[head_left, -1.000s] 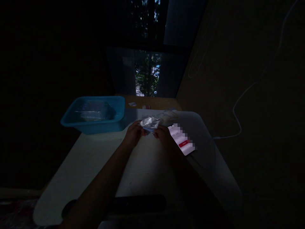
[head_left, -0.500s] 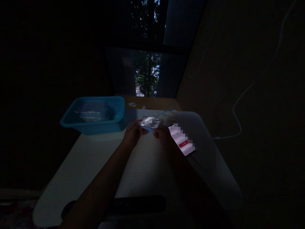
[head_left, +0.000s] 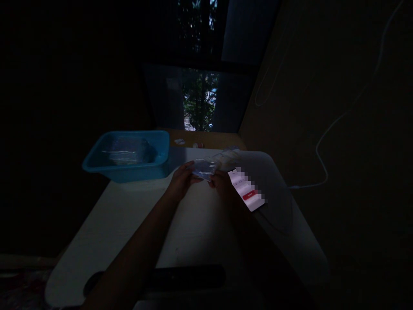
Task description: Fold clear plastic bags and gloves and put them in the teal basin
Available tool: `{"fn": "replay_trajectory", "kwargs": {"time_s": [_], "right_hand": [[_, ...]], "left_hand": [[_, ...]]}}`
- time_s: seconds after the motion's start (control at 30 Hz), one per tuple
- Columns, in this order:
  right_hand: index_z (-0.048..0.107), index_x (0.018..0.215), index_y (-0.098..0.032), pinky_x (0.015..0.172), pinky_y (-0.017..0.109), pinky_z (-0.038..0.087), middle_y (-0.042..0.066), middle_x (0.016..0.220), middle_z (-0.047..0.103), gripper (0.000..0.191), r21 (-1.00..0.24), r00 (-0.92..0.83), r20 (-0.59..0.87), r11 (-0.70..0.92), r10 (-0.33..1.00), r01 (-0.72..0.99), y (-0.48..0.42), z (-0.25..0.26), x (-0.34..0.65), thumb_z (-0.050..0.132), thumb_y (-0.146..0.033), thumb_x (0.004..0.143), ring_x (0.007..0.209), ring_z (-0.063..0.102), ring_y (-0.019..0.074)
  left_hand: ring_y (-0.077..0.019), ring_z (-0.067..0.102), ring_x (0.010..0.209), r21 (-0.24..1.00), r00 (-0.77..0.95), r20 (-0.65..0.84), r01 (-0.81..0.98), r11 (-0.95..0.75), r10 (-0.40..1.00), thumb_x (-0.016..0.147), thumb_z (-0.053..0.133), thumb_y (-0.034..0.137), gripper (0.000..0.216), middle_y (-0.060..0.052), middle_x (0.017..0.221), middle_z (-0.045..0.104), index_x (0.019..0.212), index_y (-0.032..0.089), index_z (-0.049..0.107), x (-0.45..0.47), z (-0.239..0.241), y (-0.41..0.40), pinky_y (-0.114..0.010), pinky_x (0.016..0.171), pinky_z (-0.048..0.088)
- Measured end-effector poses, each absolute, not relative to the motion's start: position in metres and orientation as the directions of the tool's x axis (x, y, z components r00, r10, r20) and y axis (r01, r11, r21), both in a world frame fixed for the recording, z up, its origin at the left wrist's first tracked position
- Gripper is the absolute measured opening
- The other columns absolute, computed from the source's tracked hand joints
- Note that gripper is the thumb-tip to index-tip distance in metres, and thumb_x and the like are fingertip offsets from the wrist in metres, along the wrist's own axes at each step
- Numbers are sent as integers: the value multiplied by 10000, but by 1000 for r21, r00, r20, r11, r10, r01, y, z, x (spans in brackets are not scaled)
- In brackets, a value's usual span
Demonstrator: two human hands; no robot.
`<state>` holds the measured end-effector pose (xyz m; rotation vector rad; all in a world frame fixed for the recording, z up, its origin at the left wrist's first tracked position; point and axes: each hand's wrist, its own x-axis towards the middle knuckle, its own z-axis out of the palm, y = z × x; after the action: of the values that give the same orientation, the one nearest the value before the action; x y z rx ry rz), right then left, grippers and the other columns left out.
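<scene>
A shiny clear plastic packet (head_left: 204, 168) is held up over the far half of the white table (head_left: 190, 232). My left hand (head_left: 181, 180) pinches its left edge, and my right hand (head_left: 220, 181) grips its right lower corner. What the packet contains is too dark to make out. Just behind it lies more crumpled clear plastic (head_left: 229, 154). Beside my right hand rests a phone (head_left: 247, 191) with a lit pinkish screen and a red button.
To the left stands a blue plastic basin (head_left: 138, 173) with plastic-wrapped packs (head_left: 124, 148) inside. A long dark slot (head_left: 190, 276) runs along the near table edge. A white cable (head_left: 318, 150) hangs down the right wall. Small items (head_left: 180, 141) lie on the wooden ledge under the window.
The packet has tilted between my hands, so its bright silvery glare has faded to a duller, bluish look. My fingers have shifted slightly; both hands keep hold of it.
</scene>
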<state>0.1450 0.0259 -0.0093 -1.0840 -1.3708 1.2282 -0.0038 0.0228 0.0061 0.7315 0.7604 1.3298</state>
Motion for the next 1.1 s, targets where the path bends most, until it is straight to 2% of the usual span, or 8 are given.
{"fn": "replay_trajectory", "kwargs": {"time_s": [0.23,0.4,0.63,0.8,0.93,1.1], "right_hand": [[441,452,-181,456,222,271,-46,410,412,225,-995,-145,81,87,986,39,20,-2,144,472,-337,611,423,364,71],[472,496,-183,459,228,287,-52,402,417,260,-997,-62,27,32,998,74,20,-2,142,530,-411,606,419,388,81],[577,638,-173,495,233,313,-44,470,475,230,-991,-67,64,71,996,116,21,-6,145,556,-402,644,483,446,102],[579,641,-173,512,233,324,-42,489,464,227,-990,-132,67,82,989,118,22,-9,148,556,-398,662,509,441,104],[551,611,-181,506,229,313,-39,493,444,228,-991,-117,66,79,991,110,20,-6,146,557,-404,655,510,425,103],[489,582,-185,513,233,318,-38,516,426,300,-996,-33,73,75,997,58,22,-5,145,490,-460,701,514,403,99]], "left_hand": [[-110,601,629,829,34,-67,-554,74,997,576,644,74,404,-16,808,625,957,143,530,-4,5,23,-203,509,516],[-103,579,559,856,48,-86,-507,98,995,573,632,61,478,-11,743,628,1031,145,524,-3,7,21,-202,482,494],[-131,600,635,845,99,-86,-520,125,991,564,688,140,446,-39,759,646,991,105,563,-2,8,18,-236,588,491],[-127,599,621,845,47,-125,-519,131,991,533,730,159,621,-22,730,652,1112,138,504,-2,7,20,-253,616,467],[-144,602,630,859,93,-47,-504,88,995,509,748,185,465,-38,735,661,942,122,593,-3,3,21,-257,611,460],[-141,586,567,893,158,10,-446,63,987,564,727,258,291,-34,662,652,802,121,632,-4,0,19,-256,570,440]]}}
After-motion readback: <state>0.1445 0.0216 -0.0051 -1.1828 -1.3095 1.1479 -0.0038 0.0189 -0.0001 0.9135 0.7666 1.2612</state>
